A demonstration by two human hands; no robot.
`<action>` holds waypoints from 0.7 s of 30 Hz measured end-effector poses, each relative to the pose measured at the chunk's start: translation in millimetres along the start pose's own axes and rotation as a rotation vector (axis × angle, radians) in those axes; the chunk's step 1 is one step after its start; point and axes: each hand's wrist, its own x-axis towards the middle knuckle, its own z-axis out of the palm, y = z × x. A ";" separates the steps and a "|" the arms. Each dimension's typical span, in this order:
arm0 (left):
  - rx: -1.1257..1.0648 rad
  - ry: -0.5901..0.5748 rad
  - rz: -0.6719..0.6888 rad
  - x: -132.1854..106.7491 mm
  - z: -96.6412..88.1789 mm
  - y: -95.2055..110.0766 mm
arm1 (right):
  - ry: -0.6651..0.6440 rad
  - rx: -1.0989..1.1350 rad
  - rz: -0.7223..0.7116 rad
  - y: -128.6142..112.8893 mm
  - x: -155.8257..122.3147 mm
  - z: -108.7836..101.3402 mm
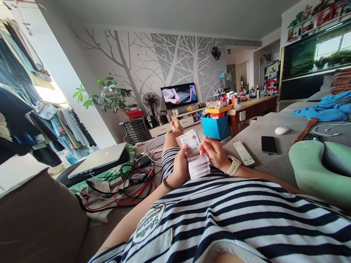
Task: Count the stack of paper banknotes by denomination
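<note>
My left hand [180, 166] is closed around a stack of banknotes [192, 139], its thumb pressed on their near side. The top note shows a large 5. Below the thumb, the lower ends of several notes [199, 167] fold down and fan out toward my lap. My right hand [215, 154], with a pale watch band at the wrist, has its fingers curled together at the right edge of the notes. What exactly lies between those fingertips is partly hidden. Both hands rest above the striped clothing on my lap.
Right of me on the grey sofa lie a remote control [244, 153], a black phone [269, 145], a white mouse [282, 130] and a green neck pillow [309, 168]. At left are tangled cables [128, 186] and a laptop [98, 159]. A blue box [215, 127] stands ahead.
</note>
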 end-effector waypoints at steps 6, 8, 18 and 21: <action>-0.042 -0.012 -0.036 3.2 -2.2 -2.4 | 0.061 -0.062 0.025 5.4 2.7 1.6; -0.054 -0.042 -0.046 2.3 -2.6 -2.1 | 0.112 -0.139 0.064 8.3 4.4 2.3; 0.023 -0.015 -0.026 -6.0 1.0 3.0 | 0.195 -0.148 0.177 13.9 7.7 2.7; 0.050 0.009 0.015 -8.5 5.7 4.4 | 0.195 -0.176 0.140 12.1 7.8 2.7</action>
